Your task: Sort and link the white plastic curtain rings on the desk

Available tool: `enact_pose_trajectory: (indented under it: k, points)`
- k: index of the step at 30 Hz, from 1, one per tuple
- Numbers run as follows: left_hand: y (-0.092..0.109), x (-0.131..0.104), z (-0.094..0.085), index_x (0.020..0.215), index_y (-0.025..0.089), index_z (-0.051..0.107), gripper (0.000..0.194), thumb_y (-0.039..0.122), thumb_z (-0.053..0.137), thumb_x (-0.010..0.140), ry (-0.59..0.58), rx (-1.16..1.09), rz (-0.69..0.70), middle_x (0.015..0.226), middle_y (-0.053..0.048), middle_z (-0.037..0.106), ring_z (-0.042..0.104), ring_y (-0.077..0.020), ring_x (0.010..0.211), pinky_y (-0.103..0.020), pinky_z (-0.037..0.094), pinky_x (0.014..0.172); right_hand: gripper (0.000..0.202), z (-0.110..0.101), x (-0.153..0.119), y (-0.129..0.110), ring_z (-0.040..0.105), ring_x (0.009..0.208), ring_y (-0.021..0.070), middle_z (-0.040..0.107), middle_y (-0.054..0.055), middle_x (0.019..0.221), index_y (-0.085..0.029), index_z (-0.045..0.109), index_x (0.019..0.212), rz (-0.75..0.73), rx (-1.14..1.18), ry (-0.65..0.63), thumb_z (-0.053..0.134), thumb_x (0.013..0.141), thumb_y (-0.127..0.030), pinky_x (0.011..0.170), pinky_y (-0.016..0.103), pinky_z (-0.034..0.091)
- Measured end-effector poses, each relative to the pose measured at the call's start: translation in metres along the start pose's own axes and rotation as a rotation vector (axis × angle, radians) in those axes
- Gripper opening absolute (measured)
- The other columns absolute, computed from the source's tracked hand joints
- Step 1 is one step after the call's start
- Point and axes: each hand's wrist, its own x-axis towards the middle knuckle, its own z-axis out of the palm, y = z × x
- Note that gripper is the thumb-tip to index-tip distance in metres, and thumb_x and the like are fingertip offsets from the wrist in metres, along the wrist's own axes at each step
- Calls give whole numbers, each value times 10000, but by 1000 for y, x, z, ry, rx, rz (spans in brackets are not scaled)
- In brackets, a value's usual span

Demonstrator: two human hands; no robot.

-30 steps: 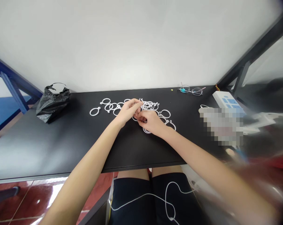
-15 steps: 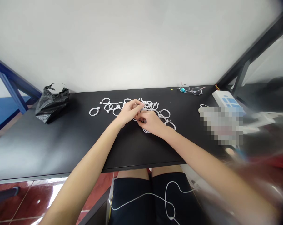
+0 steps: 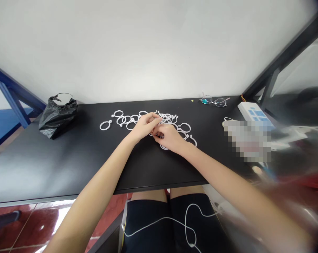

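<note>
Several white rings [image 3: 184,128], each with a small knob or eyelet like a curtain ring, lie loosely heaped on the black table [image 3: 95,158]. Over the middle of this heap my left hand [image 3: 145,125] is closed, its thumb and fingers pinched together. Close against it, my right hand [image 3: 169,137] is closed too, with bent fingers meeting the left fingertips. A white edge shows beneath the fingertips, but my fingers hide what they hold. More rings stick out below and to the right of my right hand. One separate ring [image 3: 105,125] lies farthest left.
A black plastic bag [image 3: 57,117] stands at the back left. Eyeglasses [image 3: 213,101] rest near the wall at the right. A white and blue box [image 3: 255,114] and blurred clear plastic [image 3: 301,144] are at the right end. A white cable [image 3: 159,219] crosses my lap.
Both hands stay closed together over the rings, with hardly any visible finger movement. The whole view has shifted very slightly; the rings keep their arrangement.
</note>
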Motion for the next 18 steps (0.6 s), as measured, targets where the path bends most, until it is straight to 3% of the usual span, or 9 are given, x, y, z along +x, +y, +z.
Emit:
enact_pose_trajectory:
  k: [9, 18]
  points:
    - [-5, 5, 0, 801, 174, 589, 181, 345, 647, 801, 117, -43, 38, 567, 40, 554, 484, -69, 443, -185, 400, 438, 146, -3, 1, -3, 553, 626, 119, 580, -7, 706, -169, 588, 697, -2, 1, 45, 627, 770, -50, 666, 252, 457]
    - [-7, 8, -3, 779, 163, 597, 138, 296, 628, 787, 335, -22, 62, 643, 12, 575, 533, -95, 556, -183, 424, 462, 124, -7, 1, -6, 560, 648, 121, 580, -8, 725, -185, 584, 722, -1, 30, 152, 632, 798, -100, 663, 247, 464]
